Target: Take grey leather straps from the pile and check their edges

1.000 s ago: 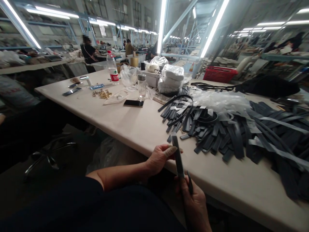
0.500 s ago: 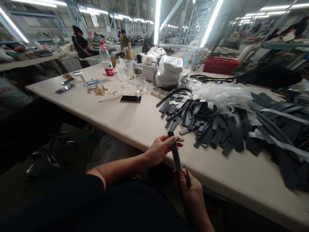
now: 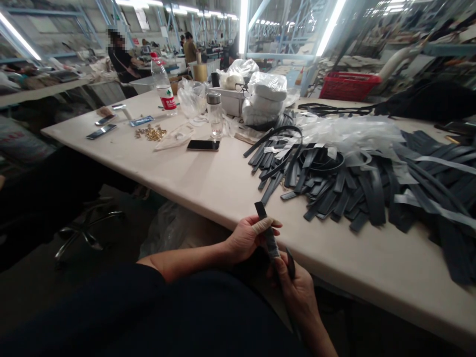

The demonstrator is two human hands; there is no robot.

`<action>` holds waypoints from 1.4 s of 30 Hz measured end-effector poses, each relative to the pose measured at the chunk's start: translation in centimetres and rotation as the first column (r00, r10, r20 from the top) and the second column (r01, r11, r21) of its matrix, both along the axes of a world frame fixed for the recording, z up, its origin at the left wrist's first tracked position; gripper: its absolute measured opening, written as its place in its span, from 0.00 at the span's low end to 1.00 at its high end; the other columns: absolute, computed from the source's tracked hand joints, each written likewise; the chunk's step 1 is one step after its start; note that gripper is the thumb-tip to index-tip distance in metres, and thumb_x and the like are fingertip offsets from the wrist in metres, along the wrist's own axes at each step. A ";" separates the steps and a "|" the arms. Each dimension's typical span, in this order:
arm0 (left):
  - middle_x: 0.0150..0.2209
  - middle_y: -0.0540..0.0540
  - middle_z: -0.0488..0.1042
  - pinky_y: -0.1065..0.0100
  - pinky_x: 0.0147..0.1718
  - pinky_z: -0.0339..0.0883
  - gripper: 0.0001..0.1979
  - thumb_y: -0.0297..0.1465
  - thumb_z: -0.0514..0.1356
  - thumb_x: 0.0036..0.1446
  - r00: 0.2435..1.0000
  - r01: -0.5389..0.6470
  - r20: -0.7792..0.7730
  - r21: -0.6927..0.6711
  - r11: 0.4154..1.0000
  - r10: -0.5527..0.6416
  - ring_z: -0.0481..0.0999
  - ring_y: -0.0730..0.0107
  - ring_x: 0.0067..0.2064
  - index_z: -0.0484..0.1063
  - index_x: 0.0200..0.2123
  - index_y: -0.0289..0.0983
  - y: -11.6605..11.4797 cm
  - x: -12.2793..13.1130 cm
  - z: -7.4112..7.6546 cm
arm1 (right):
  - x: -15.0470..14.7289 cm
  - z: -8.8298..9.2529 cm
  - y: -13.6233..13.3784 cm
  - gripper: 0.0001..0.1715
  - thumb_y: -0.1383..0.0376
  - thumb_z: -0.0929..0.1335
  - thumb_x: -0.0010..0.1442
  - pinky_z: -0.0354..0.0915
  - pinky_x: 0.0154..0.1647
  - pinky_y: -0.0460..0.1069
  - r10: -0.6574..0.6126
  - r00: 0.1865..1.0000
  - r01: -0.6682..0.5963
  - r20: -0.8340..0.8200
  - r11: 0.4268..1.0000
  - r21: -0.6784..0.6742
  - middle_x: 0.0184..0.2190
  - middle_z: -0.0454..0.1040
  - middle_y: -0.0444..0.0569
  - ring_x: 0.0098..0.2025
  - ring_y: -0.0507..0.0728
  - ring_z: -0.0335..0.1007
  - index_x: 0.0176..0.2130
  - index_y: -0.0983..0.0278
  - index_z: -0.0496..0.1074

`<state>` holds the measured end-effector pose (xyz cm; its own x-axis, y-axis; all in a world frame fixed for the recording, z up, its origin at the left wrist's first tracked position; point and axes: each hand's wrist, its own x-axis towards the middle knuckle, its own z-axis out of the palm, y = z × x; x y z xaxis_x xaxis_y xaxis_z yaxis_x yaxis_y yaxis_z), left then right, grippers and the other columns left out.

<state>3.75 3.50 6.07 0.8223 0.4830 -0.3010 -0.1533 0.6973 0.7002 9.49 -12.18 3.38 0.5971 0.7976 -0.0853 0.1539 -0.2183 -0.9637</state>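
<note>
A dark grey strap [image 3: 272,246] slants between my two hands, just off the table's front edge. My left hand [image 3: 243,240] is closed on it near its upper end, the thumb lying across the front; a pale covering shows on that thumb. Lower down, my right hand [image 3: 299,295] grips the same strap between thumb and fingers. A dark pointed piece [image 3: 290,263] sticks up from the right hand; its kind cannot be made out. The strap's lower part is hidden by the right hand and shadow. Many similar straps [image 3: 327,198] lie heaped on the table to the right.
On the pale table [image 3: 167,173] stand a red-capped bottle [image 3: 163,89] and a glass flask [image 3: 214,116]. A phone [image 3: 203,145], small gold-coloured pieces [image 3: 154,134] and plastic-wrapped bundles [image 3: 264,99] lie there too. Behind are a red basket [image 3: 349,87] and a seated person [image 3: 124,59].
My left thumb sits a little lower on the strap, so more of its upper end shows. The right hand keeps its grip. The view has shifted slightly.
</note>
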 end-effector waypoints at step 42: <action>0.18 0.55 0.66 0.74 0.22 0.61 0.20 0.44 0.55 0.67 0.934 -0.350 0.078 0.390 0.852 0.348 0.58 0.83 0.17 0.76 0.29 0.39 13.6 0.0 5.8 | 3.1 -8.6 -15.9 0.37 0.41 0.70 0.55 0.69 0.49 0.58 -0.105 0.901 -0.022 -0.421 0.958 -0.286 0.41 0.80 0.58 0.44 0.66 0.76 0.50 0.66 0.79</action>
